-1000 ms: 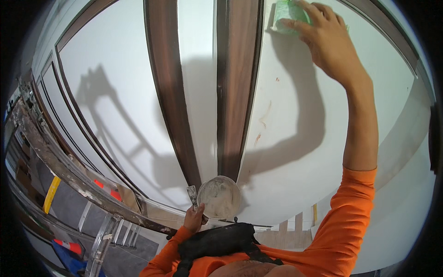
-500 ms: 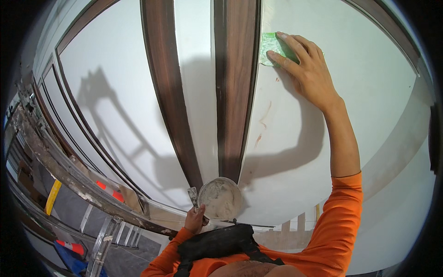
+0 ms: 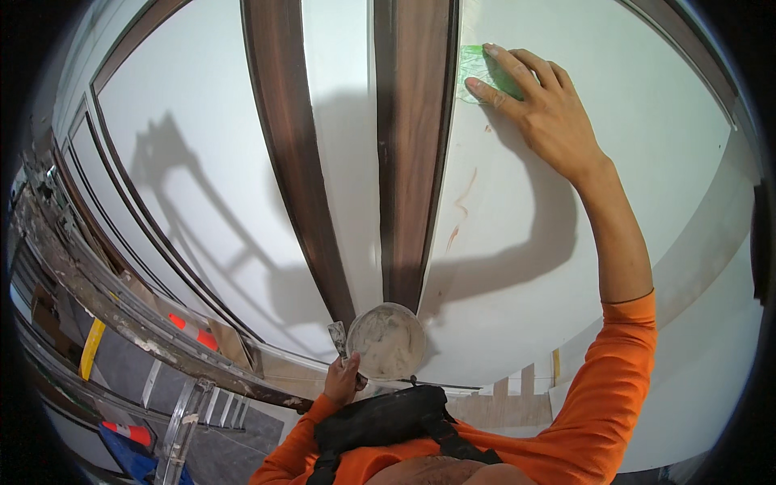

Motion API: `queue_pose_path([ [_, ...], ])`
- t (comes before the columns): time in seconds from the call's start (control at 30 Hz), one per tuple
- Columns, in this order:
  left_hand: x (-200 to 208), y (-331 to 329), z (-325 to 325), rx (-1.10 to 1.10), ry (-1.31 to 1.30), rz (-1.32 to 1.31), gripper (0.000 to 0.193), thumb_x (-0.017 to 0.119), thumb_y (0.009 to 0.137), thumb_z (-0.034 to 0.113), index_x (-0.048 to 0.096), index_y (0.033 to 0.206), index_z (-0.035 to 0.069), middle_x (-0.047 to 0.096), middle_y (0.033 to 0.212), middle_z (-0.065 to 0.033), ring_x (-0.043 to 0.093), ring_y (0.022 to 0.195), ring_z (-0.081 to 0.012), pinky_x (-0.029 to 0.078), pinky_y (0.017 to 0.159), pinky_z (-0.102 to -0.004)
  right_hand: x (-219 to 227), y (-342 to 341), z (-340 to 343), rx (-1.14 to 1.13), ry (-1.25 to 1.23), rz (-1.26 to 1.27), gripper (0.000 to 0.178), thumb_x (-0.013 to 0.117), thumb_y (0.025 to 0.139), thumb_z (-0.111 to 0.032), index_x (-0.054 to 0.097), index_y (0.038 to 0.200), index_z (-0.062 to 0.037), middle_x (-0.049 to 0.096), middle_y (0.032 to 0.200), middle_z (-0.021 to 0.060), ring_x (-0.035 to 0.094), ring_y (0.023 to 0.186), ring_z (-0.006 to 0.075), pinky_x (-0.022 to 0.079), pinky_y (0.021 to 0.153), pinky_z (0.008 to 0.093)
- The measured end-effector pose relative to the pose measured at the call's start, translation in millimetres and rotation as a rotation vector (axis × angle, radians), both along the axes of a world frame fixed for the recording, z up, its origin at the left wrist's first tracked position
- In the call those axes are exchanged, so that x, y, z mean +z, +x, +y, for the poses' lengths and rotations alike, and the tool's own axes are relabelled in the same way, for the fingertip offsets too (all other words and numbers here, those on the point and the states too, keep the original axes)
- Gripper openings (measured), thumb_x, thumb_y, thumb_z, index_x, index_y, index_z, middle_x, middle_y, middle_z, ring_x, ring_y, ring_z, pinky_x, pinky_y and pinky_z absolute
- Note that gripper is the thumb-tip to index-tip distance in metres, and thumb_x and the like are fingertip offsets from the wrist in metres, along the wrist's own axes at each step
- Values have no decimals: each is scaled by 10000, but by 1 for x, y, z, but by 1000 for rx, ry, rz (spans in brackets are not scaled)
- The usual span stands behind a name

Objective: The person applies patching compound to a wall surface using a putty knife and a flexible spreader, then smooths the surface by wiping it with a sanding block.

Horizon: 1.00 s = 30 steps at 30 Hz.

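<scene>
My right hand [image 3: 550, 105] is raised at the upper right, its fingers closed over a flat green spreader [image 3: 471, 71] with whitish smears. The spreader lies against the white wall panel [image 3: 638, 162], right beside a dark wood trim strip [image 3: 414, 145]. Low in the middle, my left hand [image 3: 343, 380] is closed around the handle of a putty knife [image 3: 338, 337], whose blade sticks up coated in filler. Next to that hand is a round tub [image 3: 388, 343] of pale beige filler; whether the same fingers also support it is hidden.
Another dark wood strip [image 3: 295, 153] runs left of the first. Reddish marks [image 3: 462, 206] streak the right panel. At the lower left are a worn rail [image 3: 129, 331], a metal ladder [image 3: 179, 432] and orange-and-white cones [image 3: 192, 331]. A black pouch [image 3: 384, 420] is strapped across my chest.
My right hand and the green spreader have slid slightly up along the trim, and my right forearm has swung outward to the right. The tub and putty knife have risen a little.
</scene>
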<state>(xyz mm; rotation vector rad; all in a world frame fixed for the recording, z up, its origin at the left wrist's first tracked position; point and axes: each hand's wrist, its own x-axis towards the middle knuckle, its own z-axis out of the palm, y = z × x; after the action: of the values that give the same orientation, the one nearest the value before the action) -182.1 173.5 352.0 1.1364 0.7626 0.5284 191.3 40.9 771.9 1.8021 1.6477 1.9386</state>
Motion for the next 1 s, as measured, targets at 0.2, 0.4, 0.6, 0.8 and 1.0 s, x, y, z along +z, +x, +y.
queue_pose_path([
  [0.2,6,-3,-2,-26,49,48,416,602,1029,436,555,985,25,593,669,-37,532,483,-105,398,432,-264,-4,-18,1,-59,7,-29,436,575,931,-96,666,1337,-229,473,1506,60,464,1327,271,409,1082,436],
  [0.4,-1,-1,0,12,14,63,402,625,1016,429,545,992,36,592,682,-40,541,485,-107,418,428,-266,-5,-39,-4,-143,-2,-21,382,633,891,-130,717,1261,-175,510,1439,89,478,1290,291,413,1047,459],
  [0.6,12,1,-2,25,-67,-10,431,640,999,449,546,1051,31,580,706,-28,544,514,-117,431,451,-272,-32,-76,-58,68,-259,455,384,684,892,-136,698,1274,-99,584,1345,127,531,1217,305,427,1025,459],
  [0.8,-22,1,2,97,226,78,508,704,954,458,557,1066,-15,584,754,-50,573,601,-142,470,510,-318,-197,-79,-50,659,-507,1720,283,544,1056,-215,672,1236,-40,689,1052,137,630,964,213,509,876,373],
  [1.0,11,4,-5,61,88,98,530,707,952,482,575,1064,-19,606,742,-24,571,536,-101,453,464,-258,-312,-118,-32,491,-647,2416,315,490,1076,-241,664,1113,19,648,853,54,573,737,125,540,692,313],
])
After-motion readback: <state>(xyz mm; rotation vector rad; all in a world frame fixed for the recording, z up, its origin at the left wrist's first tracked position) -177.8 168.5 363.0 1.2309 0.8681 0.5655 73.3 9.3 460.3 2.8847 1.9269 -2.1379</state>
